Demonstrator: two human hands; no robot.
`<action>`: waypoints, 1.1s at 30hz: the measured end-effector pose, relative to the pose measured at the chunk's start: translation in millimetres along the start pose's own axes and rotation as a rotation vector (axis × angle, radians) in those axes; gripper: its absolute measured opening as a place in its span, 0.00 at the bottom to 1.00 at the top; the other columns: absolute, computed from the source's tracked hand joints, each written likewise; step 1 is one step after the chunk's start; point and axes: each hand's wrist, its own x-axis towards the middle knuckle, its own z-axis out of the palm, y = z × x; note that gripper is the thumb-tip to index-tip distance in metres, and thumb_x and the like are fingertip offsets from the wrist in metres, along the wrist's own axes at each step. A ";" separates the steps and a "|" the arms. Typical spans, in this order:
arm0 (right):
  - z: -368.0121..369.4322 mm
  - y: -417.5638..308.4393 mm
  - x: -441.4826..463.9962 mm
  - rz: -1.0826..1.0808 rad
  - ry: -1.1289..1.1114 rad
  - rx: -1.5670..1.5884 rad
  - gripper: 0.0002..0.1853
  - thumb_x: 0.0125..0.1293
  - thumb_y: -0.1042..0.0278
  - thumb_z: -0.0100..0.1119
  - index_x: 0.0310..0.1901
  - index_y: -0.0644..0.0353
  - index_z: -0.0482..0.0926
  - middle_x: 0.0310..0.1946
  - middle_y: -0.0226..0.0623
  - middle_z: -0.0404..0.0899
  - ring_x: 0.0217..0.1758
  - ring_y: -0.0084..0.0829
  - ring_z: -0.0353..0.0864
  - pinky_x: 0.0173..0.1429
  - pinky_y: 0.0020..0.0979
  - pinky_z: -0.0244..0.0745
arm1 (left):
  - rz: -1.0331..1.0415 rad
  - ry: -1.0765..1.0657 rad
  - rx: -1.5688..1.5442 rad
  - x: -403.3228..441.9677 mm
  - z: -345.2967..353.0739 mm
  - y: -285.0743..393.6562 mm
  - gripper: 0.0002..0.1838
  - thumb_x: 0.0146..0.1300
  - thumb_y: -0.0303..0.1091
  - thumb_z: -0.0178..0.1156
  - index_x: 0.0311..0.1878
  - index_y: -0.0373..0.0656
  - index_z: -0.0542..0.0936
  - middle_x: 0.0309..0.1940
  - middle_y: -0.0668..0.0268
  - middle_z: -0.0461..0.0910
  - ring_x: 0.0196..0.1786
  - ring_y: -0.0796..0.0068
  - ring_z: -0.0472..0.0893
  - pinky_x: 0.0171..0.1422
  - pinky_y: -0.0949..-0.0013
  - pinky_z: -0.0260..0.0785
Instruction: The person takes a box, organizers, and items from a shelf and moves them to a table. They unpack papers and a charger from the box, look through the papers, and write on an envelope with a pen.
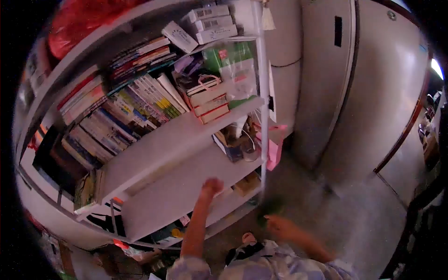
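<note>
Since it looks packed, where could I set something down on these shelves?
Below the books, the wide shelf looks bare left of the box. The book-filled shelf has a bare front strip. Crowded: the books, the stacked white boxes.

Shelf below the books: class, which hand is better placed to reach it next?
Left, probably: the left hand shows right against that shelf, while the right hand is lower, over the floor, beside a blurred green thing.

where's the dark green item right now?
Head view, lower right of centre: the dark green item is by the right hand, near the shelf's right post. Blur hides whether it's held.
</note>
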 end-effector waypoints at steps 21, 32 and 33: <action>-29.7 259.9 179.1 0.132 -0.001 -0.020 0.25 0.54 0.69 0.53 0.53 0.61 0.58 0.45 0.44 0.69 0.36 0.35 0.72 0.42 0.33 0.70 | -0.528 0.409 -0.887 185.9 -28.1 -49.5 0.19 0.51 0.24 0.50 0.49 0.43 0.67 0.43 0.65 0.71 0.43 0.68 0.73 0.44 0.69 0.69; -21.3 200.9 282.4 -0.109 0.471 -0.313 0.38 0.44 0.77 0.57 0.61 0.60 0.54 0.34 0.40 0.68 0.33 0.36 0.69 0.38 0.34 0.67 | -0.429 0.574 -0.940 -6.3 -83.5 -37.5 0.20 0.50 0.24 0.52 0.49 0.43 0.68 0.41 0.66 0.72 0.43 0.70 0.72 0.45 0.68 0.68; -23.3 193.3 284.4 -0.080 0.424 -0.283 0.39 0.43 0.77 0.57 0.61 0.60 0.54 0.36 0.40 0.68 0.35 0.36 0.69 0.39 0.34 0.67 | -0.414 0.595 -0.959 -22.4 -91.3 -25.9 0.20 0.50 0.24 0.52 0.49 0.44 0.68 0.41 0.67 0.72 0.43 0.71 0.72 0.44 0.68 0.67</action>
